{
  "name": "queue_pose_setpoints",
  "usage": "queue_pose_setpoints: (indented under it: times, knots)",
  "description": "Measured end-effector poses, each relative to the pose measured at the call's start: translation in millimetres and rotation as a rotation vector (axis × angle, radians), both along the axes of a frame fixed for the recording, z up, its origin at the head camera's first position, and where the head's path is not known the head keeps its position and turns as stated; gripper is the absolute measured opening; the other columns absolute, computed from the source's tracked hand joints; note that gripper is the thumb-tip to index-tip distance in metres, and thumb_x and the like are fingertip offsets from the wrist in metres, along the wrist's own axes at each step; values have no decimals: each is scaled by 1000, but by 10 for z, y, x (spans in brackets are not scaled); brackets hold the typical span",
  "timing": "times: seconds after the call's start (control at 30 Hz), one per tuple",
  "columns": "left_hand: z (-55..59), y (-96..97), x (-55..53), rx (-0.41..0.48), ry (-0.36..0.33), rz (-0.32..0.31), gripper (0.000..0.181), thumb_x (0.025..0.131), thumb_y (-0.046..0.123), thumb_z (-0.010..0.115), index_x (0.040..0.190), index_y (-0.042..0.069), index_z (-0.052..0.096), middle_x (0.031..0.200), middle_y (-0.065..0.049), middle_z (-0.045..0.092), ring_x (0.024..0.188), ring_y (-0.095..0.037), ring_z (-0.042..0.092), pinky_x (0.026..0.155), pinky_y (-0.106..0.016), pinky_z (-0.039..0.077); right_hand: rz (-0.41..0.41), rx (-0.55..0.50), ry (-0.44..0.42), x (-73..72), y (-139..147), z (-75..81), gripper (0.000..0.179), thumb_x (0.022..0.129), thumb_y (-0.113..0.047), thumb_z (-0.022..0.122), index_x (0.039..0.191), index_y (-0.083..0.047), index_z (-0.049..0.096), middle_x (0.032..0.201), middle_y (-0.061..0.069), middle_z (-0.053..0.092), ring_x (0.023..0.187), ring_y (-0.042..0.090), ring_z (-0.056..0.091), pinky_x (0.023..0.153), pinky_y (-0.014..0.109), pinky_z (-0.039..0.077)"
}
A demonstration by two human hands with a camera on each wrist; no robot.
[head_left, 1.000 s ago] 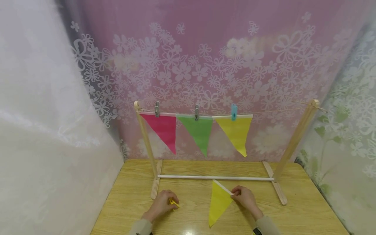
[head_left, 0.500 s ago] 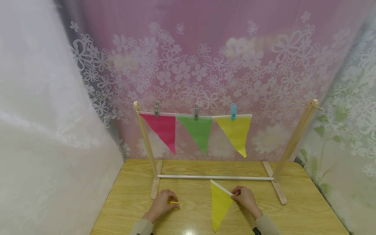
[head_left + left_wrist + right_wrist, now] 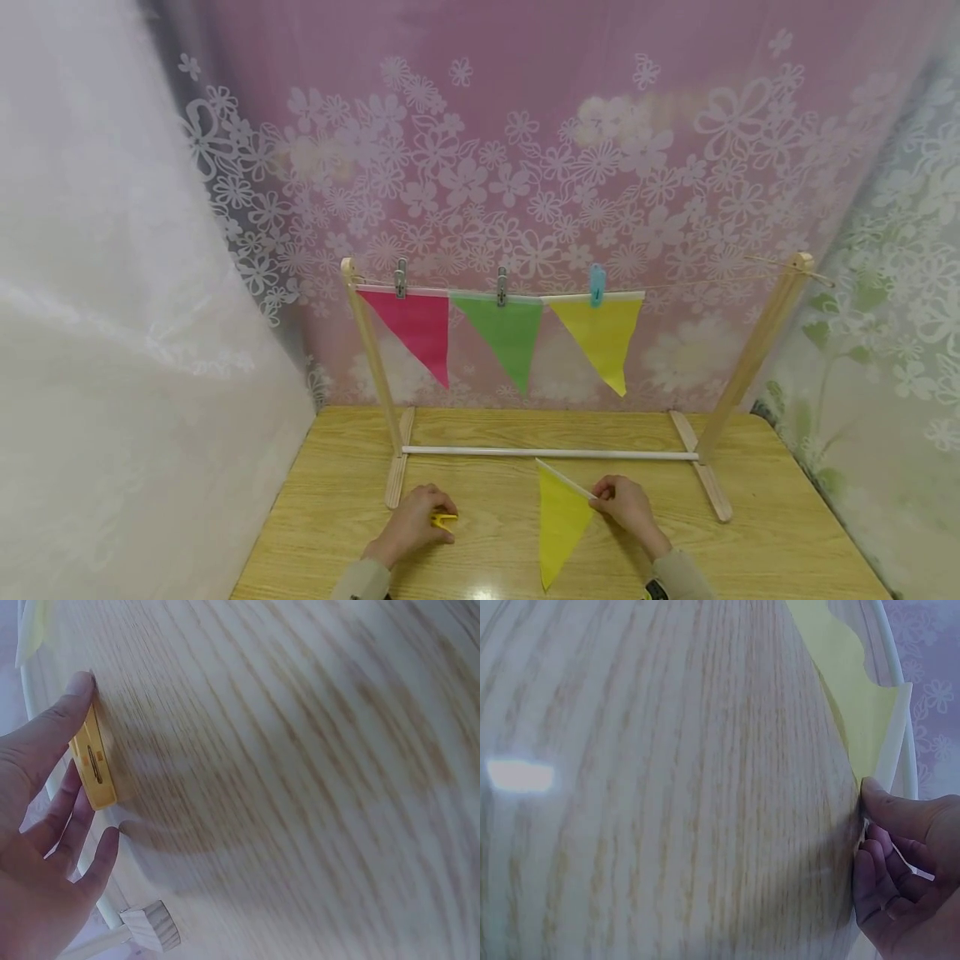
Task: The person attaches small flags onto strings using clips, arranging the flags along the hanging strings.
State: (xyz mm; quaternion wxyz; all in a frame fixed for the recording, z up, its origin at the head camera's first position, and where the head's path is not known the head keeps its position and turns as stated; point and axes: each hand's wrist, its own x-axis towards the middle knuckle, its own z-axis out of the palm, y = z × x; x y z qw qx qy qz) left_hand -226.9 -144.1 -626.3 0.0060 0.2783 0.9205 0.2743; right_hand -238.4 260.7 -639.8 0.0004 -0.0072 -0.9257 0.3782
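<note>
My left hand (image 3: 415, 518) holds a yellow clothespin (image 3: 444, 521) just above the table, left of centre. In the left wrist view the clothespin (image 3: 94, 765) lies between thumb and fingers, its metal spring showing. Over to the right, my right hand (image 3: 628, 510) pinches one top corner of a yellow triangular pennant (image 3: 562, 521) by its white edge band. The pennant's point is toward me. Seen from the right wrist, the pennant (image 3: 866, 720) looks slightly wavy, with thumb and fingertips meeting at its corner.
Behind the hands, a string (image 3: 697, 285) runs between two wooden posts (image 3: 372, 367). Clips hold a pink pennant (image 3: 423, 329), a green pennant (image 3: 506, 333) and another yellow pennant (image 3: 607, 333) on it. A white rod (image 3: 525, 453) joins the stand's feet. Curtains surround the table (image 3: 487, 483).
The clothespin has turned within my left fingers. The held pennant has swung a little: its free top corner shifted left, its point right and toward me. Both hands stay nearly in place.
</note>
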Motion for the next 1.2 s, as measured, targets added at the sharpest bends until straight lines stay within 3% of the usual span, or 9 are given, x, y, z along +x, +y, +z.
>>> queue_pose_setpoints:
  times: [0.23, 0.43, 0.6, 0.83, 1.0, 1.2]
  knots:
    - [-8, 11, -15, 34, -26, 32, 28, 78, 29, 88, 98, 15, 74, 95, 4, 68, 88, -14, 61, 79, -31, 53, -18, -19, 9, 13, 15, 5, 11, 84, -9, 82, 84, -6, 71, 74, -2, 65, 67, 12, 56, 62, 29, 46]
    - [-22, 8, -29, 95, -42, 118, 30, 81, 29, 85, 99, 9, 71, 92, 0, 71, 80, -14, 64, 69, -28, 53, -35, -35, -27, 26, 31, 61, 10, 86, -13, 81, 87, -5, 75, 76, -1, 70, 69, 13, 61, 62, 32, 49]
    - [-15, 22, -68, 84, -5, 190, 29, 83, 29, 84, 100, 8, 72, 90, 0, 73, 77, -13, 63, 67, -28, 52, -44, -101, -43, 54, 40, 138, 12, 88, -12, 79, 92, -1, 77, 78, 2, 73, 68, 14, 65, 60, 29, 51]
    - [123, 103, -114, 79, 3, 222, 29, 87, 27, 80, 104, 5, 72, 93, -5, 73, 77, -15, 67, 65, -29, 55, -40, -213, -22, 81, 103, 325, 16, 97, -8, 67, 103, 5, 75, 77, 13, 71, 63, 21, 62, 54, 29, 50]
    - [259, 189, -143, 87, -15, 228, 30, 89, 27, 79, 105, 3, 70, 92, -7, 73, 76, -15, 68, 64, -29, 55, -36, -244, -10, 92, 178, 479, 22, 100, -8, 64, 113, 7, 73, 85, 14, 72, 72, 29, 70, 61, 39, 58]
    - [374, 275, -205, 151, -81, 220, 33, 92, 27, 77, 112, 1, 71, 98, -10, 73, 83, -21, 70, 70, -34, 57, -27, -263, -27, 82, 298, 572, 27, 100, -12, 64, 117, 8, 70, 91, 15, 73, 77, 32, 71, 68, 43, 60]
